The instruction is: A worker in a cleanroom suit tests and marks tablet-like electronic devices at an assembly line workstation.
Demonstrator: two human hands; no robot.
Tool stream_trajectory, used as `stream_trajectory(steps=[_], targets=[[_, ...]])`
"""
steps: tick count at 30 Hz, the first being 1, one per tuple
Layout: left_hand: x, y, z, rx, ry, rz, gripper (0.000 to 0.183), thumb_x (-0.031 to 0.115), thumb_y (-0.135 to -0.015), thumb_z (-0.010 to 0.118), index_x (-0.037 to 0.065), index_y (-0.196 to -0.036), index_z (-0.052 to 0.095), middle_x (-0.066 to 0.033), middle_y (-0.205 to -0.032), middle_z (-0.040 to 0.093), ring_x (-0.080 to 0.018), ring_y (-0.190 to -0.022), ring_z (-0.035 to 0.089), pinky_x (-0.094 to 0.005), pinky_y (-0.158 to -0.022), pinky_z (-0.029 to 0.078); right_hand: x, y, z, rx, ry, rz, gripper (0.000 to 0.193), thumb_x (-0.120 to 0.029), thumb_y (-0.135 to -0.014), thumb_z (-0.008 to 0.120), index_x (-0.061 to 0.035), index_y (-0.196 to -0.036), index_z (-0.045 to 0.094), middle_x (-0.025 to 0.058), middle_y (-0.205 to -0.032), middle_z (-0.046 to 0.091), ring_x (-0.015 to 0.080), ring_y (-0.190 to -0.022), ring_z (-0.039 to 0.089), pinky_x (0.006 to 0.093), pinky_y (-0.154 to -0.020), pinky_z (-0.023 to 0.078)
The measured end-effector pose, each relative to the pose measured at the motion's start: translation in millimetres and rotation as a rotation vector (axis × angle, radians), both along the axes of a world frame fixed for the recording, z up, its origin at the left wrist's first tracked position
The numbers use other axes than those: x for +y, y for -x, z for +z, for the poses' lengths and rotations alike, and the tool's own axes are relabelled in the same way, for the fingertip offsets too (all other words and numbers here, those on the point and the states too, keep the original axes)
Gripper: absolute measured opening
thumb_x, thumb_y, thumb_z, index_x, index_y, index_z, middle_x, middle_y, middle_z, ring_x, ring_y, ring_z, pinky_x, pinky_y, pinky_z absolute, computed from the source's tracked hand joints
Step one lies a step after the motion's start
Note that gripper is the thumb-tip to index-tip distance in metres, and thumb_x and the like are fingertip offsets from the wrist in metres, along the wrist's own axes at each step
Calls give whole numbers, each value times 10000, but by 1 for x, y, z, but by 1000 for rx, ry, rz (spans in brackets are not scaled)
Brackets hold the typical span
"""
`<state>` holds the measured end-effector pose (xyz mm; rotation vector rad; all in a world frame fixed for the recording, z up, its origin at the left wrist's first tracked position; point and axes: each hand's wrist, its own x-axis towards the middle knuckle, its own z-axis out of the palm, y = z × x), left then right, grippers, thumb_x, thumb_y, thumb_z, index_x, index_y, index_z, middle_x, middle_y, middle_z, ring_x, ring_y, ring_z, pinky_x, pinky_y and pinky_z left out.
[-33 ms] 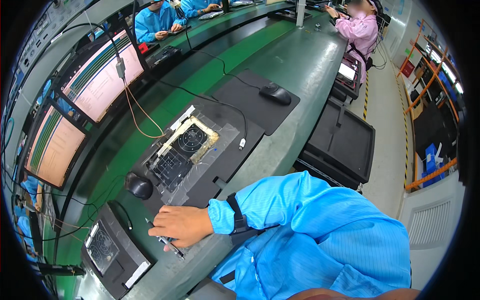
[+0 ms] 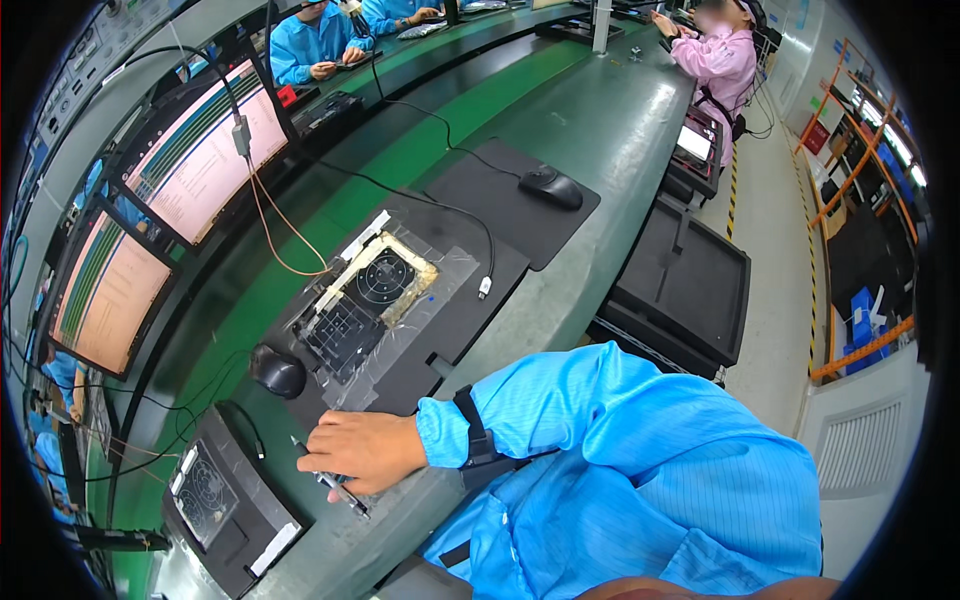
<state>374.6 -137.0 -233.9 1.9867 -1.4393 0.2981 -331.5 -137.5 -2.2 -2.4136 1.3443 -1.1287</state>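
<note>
Green workshop bench [image 2: 590, 110]: a right hand [image 2: 368, 450], its grip curled around a slim pen-like tool [image 2: 352, 502], near a black mouse [image 2: 278, 372]; left hand's grip unseen.

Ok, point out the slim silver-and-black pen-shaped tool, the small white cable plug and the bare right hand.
Slim silver-and-black pen-shaped tool [image 2: 349, 499]: head view, lower shaft.
Small white cable plug [image 2: 485, 288]: head view, its casing.
Bare right hand [image 2: 368, 450]: head view, its back.
</note>
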Motion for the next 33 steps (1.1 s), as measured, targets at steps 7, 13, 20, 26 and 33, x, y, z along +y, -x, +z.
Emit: stream_trajectory(steps=[7, 13, 20, 26, 33], targets=[[-1, 9, 5, 76, -4, 17, 285, 188, -965, 655, -67, -1089, 629, -278, -1016, 660, -419, -929, 631, -497, -888, 518, 0, 0, -1, -32, 40, -9, 505, -355, -925, 749, -13, -1255, 578, 131, -1021, 598, 309, -1032, 586, 422, -978, 429], [0, 5, 1, 65, -14, 4, 309, 205, -976, 640, -75, -1102, 612, -296, -1019, 653, -436, -928, 629, -512, -879, 515, 1, 3, -1, -52, 67, 3, 539, -355, -900, 770, -12, -1265, 572, 134, -1023, 593, 310, -1027, 584, 424, -989, 429], [-6, 14, 16, 74, -129, 5, 443, 253, -1032, 618, -110, -1283, 580, -308, -1286, 610, -410, -1188, 591, -472, -1045, 482, -1, 1, 3, -127, 109, -67, 486, -206, -860, 726, -19, -1284, 580, 154, -1002, 594, 356, -974, 604, 467, -881, 481], [12, 51, 48, 121, -247, 44, 516, 266, -1060, 570, -128, -1393, 545, -301, -1435, 571, -411, -1352, 544, -441, -1187, 395, 6, 11, 18, -32, 286, -89, 371, -96, -796, 728, -68, -1161, 667, 102, -890, 639, 319, -811, 639, 435, -733, 511], [14, 87, 77, 165, -257, 87, 470, 222, -1043, 557, -126, -1360, 566, -277, -1422, 580, -411, -1335, 548, -435, -1161, 415, 40, 72, 47, 140, 88, -610, 259, -162, -830, 750, -53, -1058, 691, 141, -789, 693, 350, -760, 692, 470, -679, 525]])
